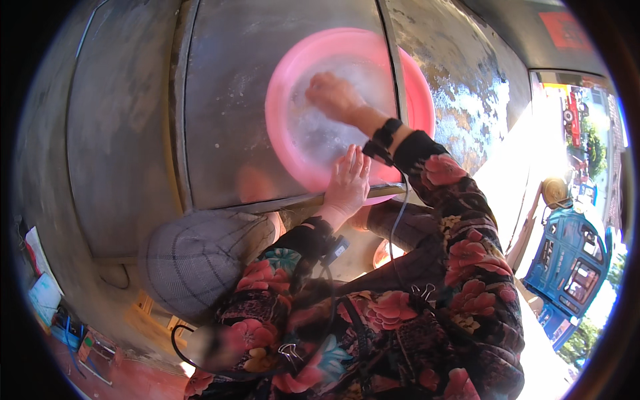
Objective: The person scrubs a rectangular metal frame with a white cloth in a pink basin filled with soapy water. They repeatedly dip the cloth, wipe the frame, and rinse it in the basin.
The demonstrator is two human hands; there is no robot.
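Note:
A see-through pane in a dark metal-like frame [181,100] lies before me; whether it is glass or mesh I cannot tell. Through it shows a round pink basin [280,145], hazy with whitish suds, its right rim sticking out past the frame. My right hand [332,95] is over the pane, above the basin's middle, blurred, with curled fingers; anything inside it is hidden. Near the frame's lower right corner, my left hand [347,177] rests palm down across the edge, fingers straight and slightly apart. Black straps with cables circle both wrists.
Below the frame are my bent knees, the left in grey plaid cloth [195,255]. An orange-lit round container [387,254] stands between my legs. A wooden stool [150,312] is at lower left. Beyond a bright opening at right stand a blue vehicle [565,265] and a red one [573,120].

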